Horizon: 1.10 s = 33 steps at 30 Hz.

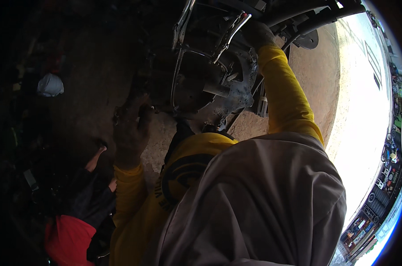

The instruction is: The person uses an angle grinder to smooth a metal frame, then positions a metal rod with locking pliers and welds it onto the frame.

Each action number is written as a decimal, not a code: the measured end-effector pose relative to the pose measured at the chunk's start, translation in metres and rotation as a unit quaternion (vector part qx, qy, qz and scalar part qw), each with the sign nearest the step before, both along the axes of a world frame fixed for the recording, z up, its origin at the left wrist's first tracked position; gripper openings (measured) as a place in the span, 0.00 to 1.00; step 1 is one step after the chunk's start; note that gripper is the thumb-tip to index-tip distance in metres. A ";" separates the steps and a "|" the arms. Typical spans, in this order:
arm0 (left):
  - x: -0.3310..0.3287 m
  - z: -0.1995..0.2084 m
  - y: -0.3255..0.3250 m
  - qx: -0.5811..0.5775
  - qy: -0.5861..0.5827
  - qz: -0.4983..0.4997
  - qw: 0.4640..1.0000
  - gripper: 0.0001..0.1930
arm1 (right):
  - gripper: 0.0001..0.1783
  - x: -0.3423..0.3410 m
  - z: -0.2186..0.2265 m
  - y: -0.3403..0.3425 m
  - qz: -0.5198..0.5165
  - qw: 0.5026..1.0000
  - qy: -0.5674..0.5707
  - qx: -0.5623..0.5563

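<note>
In front of me is a partly stripped motor vehicle, perhaps a motorcycle, with a dark frame [178, 80] and a worn grey metal plate [241, 95]. A short round tube [216, 90] sticks out beside the plate. My right hand [259, 35] reaches far forward to the dark parts at the upper right, next to a shiny bent metal bar [232, 37]. Its fingers are hidden among those parts. Left of the frame, in deep shade, my left hand [132, 131] is raised with thumb and fingers apart. I make out nothing in it.
Thick black tubes [298, 20] and a dark round disc [308, 40] stand out at the upper right. Another person in dark clothes sits or crouches at the lower left, by a red cloth [70, 239]. A pale bundle [50, 85] lies at the far left. Bright ground is at right.
</note>
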<state>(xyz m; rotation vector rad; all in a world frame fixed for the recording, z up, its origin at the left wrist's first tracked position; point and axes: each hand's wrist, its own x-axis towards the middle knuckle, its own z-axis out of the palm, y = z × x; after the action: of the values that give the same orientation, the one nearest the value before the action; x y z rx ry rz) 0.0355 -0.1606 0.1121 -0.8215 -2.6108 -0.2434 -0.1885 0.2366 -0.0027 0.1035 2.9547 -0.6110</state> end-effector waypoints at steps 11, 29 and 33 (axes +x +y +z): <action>-0.006 -0.004 0.008 -0.018 0.047 -0.046 0.998 0.08 | 0.20 -0.032 -0.097 0.081 0.300 0.914 0.016 0.273; 0.013 -0.015 0.009 -0.042 0.034 -0.055 0.997 0.12 | 0.22 -0.065 -0.099 0.026 0.290 0.928 0.142 0.184; 0.006 -0.022 0.017 -0.014 0.007 -0.088 0.996 0.12 | 0.22 -0.081 -0.123 0.033 0.218 0.965 0.107 0.099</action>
<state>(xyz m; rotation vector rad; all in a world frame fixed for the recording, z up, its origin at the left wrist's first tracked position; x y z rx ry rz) 0.0419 -0.1438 0.0896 -1.0598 -2.5361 -0.2488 -0.2699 0.2700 -0.1254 -0.6162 3.0777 -0.2777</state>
